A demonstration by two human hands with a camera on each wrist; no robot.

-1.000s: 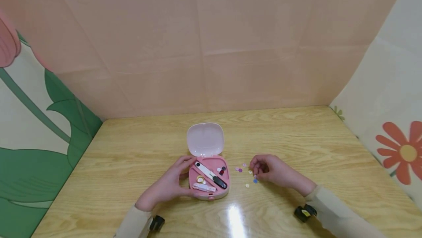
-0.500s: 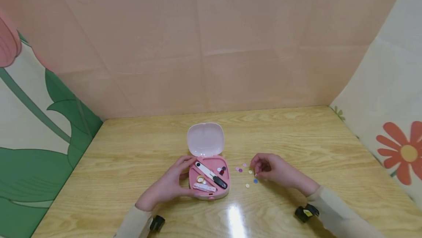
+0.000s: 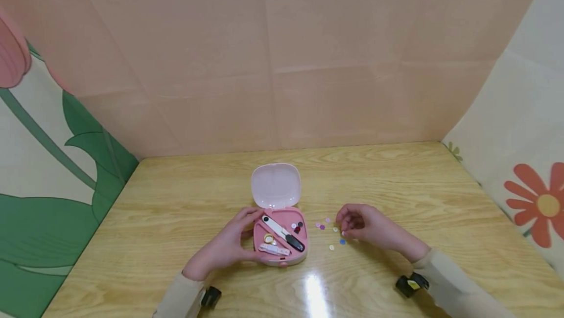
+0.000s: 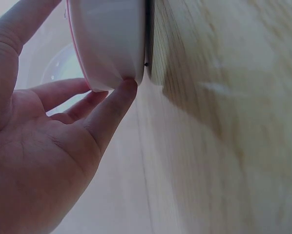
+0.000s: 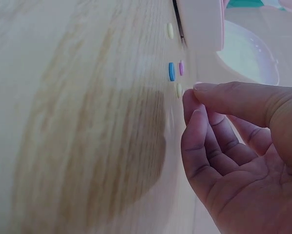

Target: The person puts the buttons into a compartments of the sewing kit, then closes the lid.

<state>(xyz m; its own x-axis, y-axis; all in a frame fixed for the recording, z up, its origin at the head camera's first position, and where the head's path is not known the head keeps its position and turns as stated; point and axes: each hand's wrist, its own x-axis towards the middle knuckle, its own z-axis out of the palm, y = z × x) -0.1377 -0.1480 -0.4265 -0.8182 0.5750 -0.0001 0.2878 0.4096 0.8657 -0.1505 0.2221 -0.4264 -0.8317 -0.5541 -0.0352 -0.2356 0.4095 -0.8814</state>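
My left hand (image 3: 226, 247) holds the left side of a pink sewing box (image 3: 295, 260), thumb at the front and fingers toward the back. In the left wrist view, its fingertips press the box's pale wall (image 4: 112, 39). The box's lid (image 3: 276, 186) stands open. Inside lie a white-and-black tool (image 3: 294, 243), a pale pink clipper-like piece (image 3: 274, 249), a gold ring-shaped item (image 3: 268, 238) and several small buttons (image 3: 297, 229). To the right, my right hand (image 3: 367, 225) pinches a small pale button (image 5: 198, 85) between thumb and index finger, mostly hidden by the fingertips.
Several loose buttons lie on the wooden table between box and right hand: a blue button (image 3: 342, 241), a cream button (image 3: 332, 248), a purple button (image 3: 322, 227) and other pale ones. A pink backdrop (image 3: 273, 63) rises behind the table's far edge.
My right hand has lifted slightly, with the pale button between its fingertips. The left hand stays on the box, and the box has not moved on the table.
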